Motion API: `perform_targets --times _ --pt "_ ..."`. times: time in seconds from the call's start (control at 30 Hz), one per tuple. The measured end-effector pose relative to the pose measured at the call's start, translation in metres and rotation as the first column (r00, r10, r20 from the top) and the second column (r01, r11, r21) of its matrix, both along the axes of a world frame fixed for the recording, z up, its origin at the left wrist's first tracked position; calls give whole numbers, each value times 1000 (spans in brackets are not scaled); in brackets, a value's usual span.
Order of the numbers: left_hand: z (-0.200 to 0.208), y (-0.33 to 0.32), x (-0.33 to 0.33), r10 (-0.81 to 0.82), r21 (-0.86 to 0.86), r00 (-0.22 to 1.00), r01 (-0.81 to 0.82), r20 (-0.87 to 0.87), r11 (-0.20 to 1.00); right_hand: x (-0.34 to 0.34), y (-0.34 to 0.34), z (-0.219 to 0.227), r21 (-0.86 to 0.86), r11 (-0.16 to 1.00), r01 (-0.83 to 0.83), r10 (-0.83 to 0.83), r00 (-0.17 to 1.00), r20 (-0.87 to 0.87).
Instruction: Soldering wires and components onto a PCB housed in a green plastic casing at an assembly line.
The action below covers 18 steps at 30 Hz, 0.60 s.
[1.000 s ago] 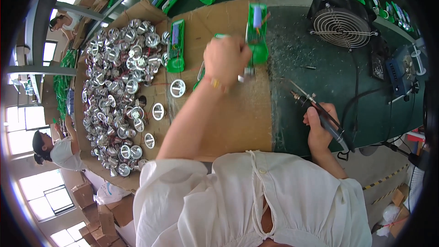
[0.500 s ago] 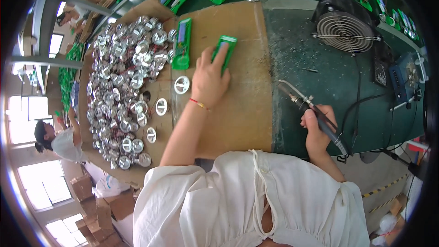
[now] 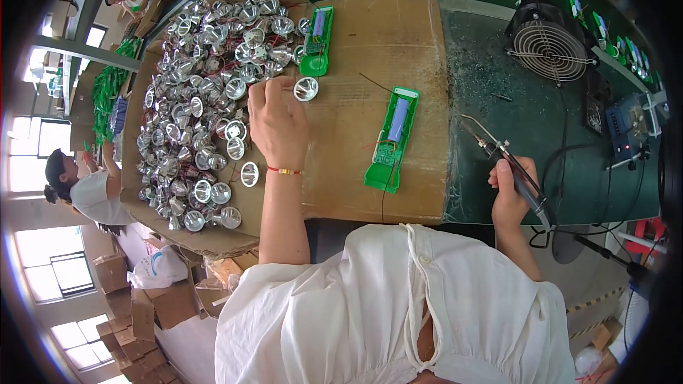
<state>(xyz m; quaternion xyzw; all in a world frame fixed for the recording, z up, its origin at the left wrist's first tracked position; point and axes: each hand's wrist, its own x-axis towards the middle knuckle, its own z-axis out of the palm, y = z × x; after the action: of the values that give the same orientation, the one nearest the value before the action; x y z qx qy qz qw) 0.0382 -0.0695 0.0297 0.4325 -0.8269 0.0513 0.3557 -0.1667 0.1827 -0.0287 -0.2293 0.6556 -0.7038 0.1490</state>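
An open green housing [image 3: 391,141] is found laid at a slant on the cardboard mat [image 3: 341,174], and it is touched by neither hand. A violet-blue battery cell [image 3: 399,119] is seated in its far half, a small circuit board [image 3: 386,155] with loose red wires is seen nearer, and a dark wire is trailed from the near end. The soldering iron [image 3: 523,188] is gripped by the right hand [image 3: 514,192], with the fingers closed round the handle; its tip is held over the dark green bench [image 3: 569,117], to the right of the mat and apart from the housing. The left hand [image 3: 279,128] is placed at the edge of a heap of silvery reflectors [image 3: 203,103], with fingers bent and narrowly spaced. One round reflector [image 3: 306,89] is noted just beside the fingertips; whether it is touched or gripped cannot be told. A second green housing [image 3: 316,43] is positioned at the heap's far right edge. A black fan [image 3: 549,50] and a blue soldering station [image 3: 626,128] are recorded at the right. The step in hand is judged to be the picking of a reflector, with the iron held ready. For such a pick, a light pinch at the rim is judged to be called for, with the thin leads in the heap left unsnagged.
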Motion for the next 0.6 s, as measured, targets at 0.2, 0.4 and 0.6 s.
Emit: perform_targets --times 0.2,0.4,0.6 --pt "-10 6 23 296 408 911 -396 287 823 6 7 4 48 999 -27 26 1000 18" --pt "-13 -41 0 432 227 832 -522 349 822 18 3 10 45 996 -78 76 996 37" --pt "-38 -73 -1 184 441 983 -174 21 880 26 7 18 66 993 -95 92 994 56"
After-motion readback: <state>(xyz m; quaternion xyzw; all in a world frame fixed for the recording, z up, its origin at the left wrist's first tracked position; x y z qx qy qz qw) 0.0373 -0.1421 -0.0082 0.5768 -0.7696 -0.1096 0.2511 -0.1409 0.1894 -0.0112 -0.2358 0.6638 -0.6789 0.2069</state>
